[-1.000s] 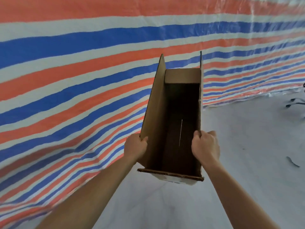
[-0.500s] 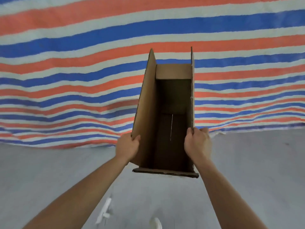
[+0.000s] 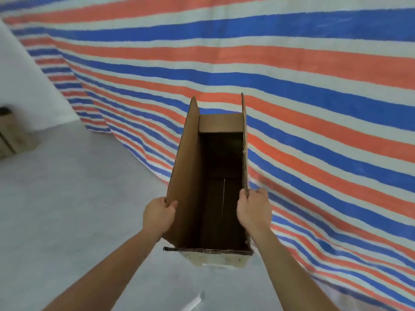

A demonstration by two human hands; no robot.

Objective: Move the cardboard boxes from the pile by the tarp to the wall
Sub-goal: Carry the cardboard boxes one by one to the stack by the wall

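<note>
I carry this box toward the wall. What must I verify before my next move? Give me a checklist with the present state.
1. Grip of left hand on the cardboard box, left flap: ok.
2. Grip of right hand on the right flap: ok.
3. Nothing visible inside the box: ok.
4. Wall in view at left, second box beside it: ok.
5. Floor free: not ok, white scrap lies close.
6. Bottom seam sound: cannot tell.
</note>
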